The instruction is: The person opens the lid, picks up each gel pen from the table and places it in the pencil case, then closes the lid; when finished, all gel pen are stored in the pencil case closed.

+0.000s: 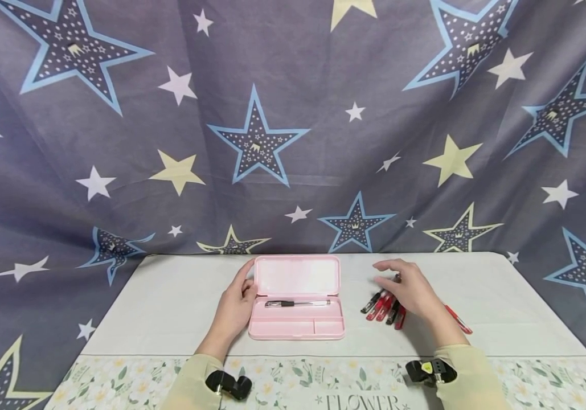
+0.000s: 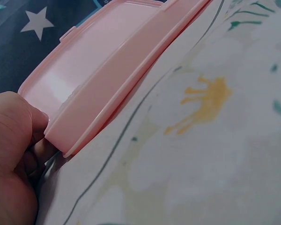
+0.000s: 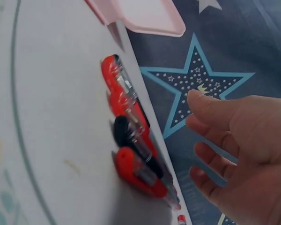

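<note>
A pink pencil case (image 1: 296,336) lies with its lid (image 1: 298,275) raised. One clear gel pen with a black grip (image 1: 293,303) lies lengthwise in its rear compartment. At the case's left side, my left hand (image 1: 235,304) holds the edge near the hinge, fingers against the lid and corner; the left wrist view shows this hand (image 2: 11,150) at the pink corner. My right hand (image 1: 409,287) hovers over a bunch of red and black pens (image 1: 386,307), fingers loosely bent and nothing between them. In the right wrist view this hand (image 3: 246,150) is apart from the pens (image 3: 136,173).
A separate red pen (image 1: 459,320) lies right of the bunch, partly behind my right forearm. The white table (image 1: 169,319) has a flowered front strip (image 1: 293,373). A star-patterned curtain (image 1: 293,216) hangs right behind the table's far edge.
</note>
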Tool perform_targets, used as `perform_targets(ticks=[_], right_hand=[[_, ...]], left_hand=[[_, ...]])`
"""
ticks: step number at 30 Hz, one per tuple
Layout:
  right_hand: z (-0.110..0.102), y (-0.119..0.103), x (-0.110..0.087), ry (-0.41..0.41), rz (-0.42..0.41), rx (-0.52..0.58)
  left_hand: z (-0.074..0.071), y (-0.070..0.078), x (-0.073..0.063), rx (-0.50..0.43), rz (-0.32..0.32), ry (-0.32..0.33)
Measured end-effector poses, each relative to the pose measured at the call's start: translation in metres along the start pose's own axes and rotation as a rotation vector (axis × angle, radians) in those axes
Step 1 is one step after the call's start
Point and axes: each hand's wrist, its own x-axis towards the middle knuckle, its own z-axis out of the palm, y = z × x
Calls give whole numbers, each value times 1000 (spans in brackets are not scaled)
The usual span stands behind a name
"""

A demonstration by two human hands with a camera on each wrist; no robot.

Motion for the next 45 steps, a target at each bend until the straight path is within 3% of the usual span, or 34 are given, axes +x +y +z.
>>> perform_targets(ticks=[14,26,37,45], right_hand=[[3,23,-5,-43,-71,-25],[6,32,-7,-90,-37,-85],[5,28,-11,-122,53,-175],[0,27,-12,-120,-2,-211]], left_hand=[[0,0,-1,-14,-12,-3],[-1,0,-2,-15,-13,-2],[0,-1,0,-11,-22,-10],[0,0,1,-17,-28,-4]])
